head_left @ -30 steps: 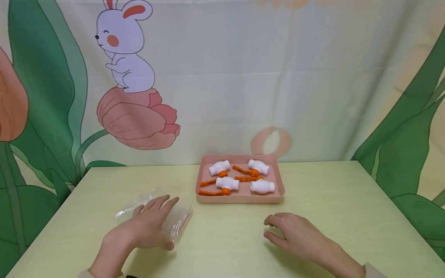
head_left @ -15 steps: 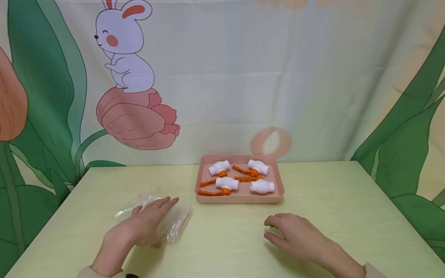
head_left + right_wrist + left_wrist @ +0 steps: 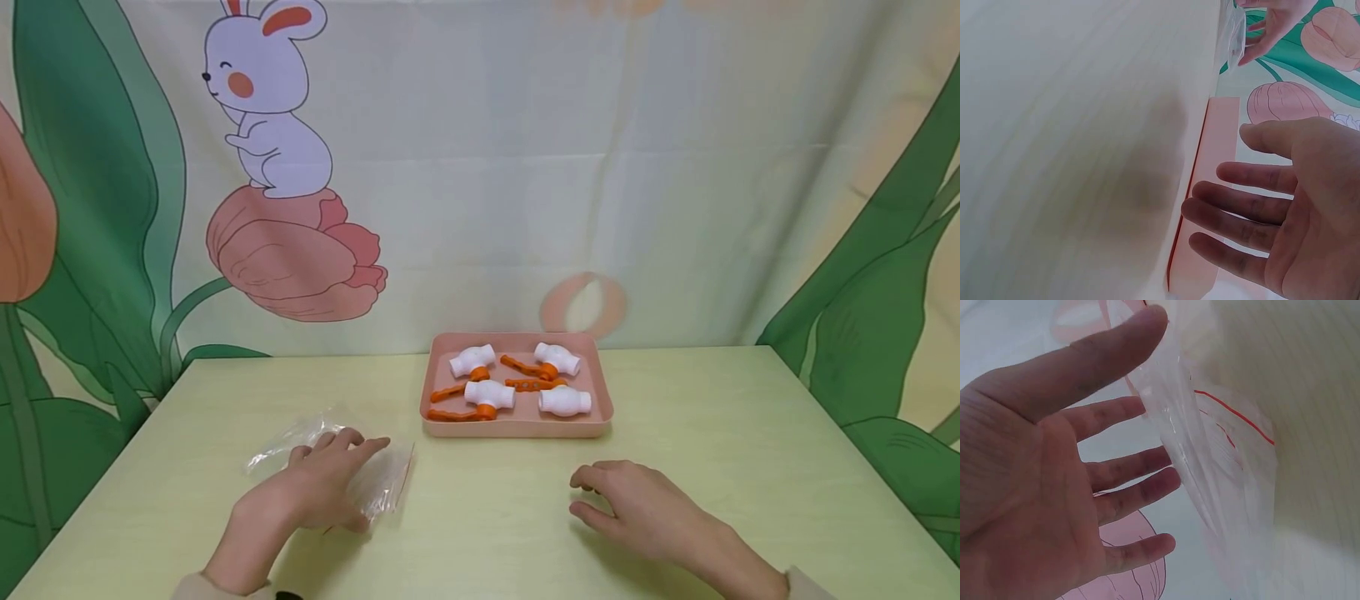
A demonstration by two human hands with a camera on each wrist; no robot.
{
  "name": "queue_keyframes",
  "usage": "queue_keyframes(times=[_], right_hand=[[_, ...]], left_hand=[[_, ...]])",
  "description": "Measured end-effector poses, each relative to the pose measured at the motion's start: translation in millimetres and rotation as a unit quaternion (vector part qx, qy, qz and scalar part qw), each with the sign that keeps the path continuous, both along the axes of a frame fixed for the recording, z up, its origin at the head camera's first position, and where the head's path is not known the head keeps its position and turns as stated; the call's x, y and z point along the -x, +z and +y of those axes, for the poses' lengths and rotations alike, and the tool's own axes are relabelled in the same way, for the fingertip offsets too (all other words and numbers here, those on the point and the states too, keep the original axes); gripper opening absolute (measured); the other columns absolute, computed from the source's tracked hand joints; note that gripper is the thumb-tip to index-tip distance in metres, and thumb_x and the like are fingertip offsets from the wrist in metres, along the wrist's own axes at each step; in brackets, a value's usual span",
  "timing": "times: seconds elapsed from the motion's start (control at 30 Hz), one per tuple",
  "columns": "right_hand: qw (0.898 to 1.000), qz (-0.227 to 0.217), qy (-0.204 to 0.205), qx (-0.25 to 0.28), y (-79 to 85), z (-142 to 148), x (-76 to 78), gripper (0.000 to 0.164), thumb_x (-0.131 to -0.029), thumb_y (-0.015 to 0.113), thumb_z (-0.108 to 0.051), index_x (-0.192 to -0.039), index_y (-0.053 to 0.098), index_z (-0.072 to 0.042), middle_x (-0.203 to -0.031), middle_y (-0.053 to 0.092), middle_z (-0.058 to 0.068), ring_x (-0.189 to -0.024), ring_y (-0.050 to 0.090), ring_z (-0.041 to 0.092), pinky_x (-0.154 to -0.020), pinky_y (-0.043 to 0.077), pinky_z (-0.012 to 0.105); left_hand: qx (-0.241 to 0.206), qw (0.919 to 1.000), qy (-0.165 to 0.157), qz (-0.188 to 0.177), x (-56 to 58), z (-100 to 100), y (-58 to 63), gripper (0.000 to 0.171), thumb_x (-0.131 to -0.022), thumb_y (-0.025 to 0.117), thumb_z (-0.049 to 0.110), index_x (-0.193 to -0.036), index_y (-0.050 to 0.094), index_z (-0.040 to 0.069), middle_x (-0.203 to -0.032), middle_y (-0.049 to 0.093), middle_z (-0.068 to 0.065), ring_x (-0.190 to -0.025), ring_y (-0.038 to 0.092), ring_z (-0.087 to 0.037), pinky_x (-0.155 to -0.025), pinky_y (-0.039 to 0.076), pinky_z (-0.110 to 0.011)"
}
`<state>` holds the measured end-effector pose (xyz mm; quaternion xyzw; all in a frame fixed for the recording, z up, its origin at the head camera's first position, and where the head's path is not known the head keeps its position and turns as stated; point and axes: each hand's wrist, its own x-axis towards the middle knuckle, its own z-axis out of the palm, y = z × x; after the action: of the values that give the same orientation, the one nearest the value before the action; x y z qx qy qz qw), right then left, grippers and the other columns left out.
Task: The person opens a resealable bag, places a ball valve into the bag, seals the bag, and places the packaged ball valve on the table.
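left hand fingers shift by clear plastic, spread wide | no real grip yet imo | right hand unmoved, empty

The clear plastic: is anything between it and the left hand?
Nothing visible. In the head view the left hand is right at the clear plastic, and the left wrist view shows no object between them. The pink tray stands off to the right, out of that path.
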<state>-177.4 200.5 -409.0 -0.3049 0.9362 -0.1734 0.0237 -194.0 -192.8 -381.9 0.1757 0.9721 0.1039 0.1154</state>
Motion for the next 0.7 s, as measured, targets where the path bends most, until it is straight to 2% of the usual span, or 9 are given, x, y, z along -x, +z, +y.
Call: queue_keyframes(times=[0.2,0.47,0.7], right_hand=[[1.000,-0.008,-0.001,-0.002,0.1,-0.7,0.9,0.017,-0.096,0.074,-0.027,-0.107,0.073,-0.014,-0.098,0.070,-0.009,-0.087,0.065,0.010,-0.079,0.057,0.037],[1.000,-0.013,-0.004,-0.002,-0.1,0.3,0.4,0.017,-0.096,0.074,-0.028,-0.107,0.073,-0.014,-0.098,0.070,-0.009,-0.086,0.064,0.009,-0.078,0.057,0.037],[1.000,-0.007,-0.001,0.000,0.3,1.3,0.2,0.018,-0.097,0.073,-0.028,-0.108,0.072,-0.014,-0.098,0.070,-0.009,-0.087,0.064,0.009,-0.079,0.057,0.038]], left_hand=[[-0.016,0.9998,-0.006,-0.007,0.7,1.4,2.6,0.105,-0.067,0.097,0.023,-0.155,0.042,0.006,-0.157,0.037,-0.022,-0.143,0.033,-0.046,-0.107,0.022,-0.077],[-0.012,0.9999,-0.006,-0.010,3.5,1.1,1.5,0.101,-0.067,0.097,0.021,-0.153,0.045,0.007,-0.150,0.049,-0.018,-0.142,0.038,-0.039,-0.109,0.012,-0.078],[-0.016,0.9996,-0.005,-0.024,7.1,-0.1,0.1,0.104,-0.068,0.096,0.022,-0.155,0.042,0.007,-0.156,0.042,-0.018,-0.147,0.031,-0.042,-0.110,0.008,-0.078]])
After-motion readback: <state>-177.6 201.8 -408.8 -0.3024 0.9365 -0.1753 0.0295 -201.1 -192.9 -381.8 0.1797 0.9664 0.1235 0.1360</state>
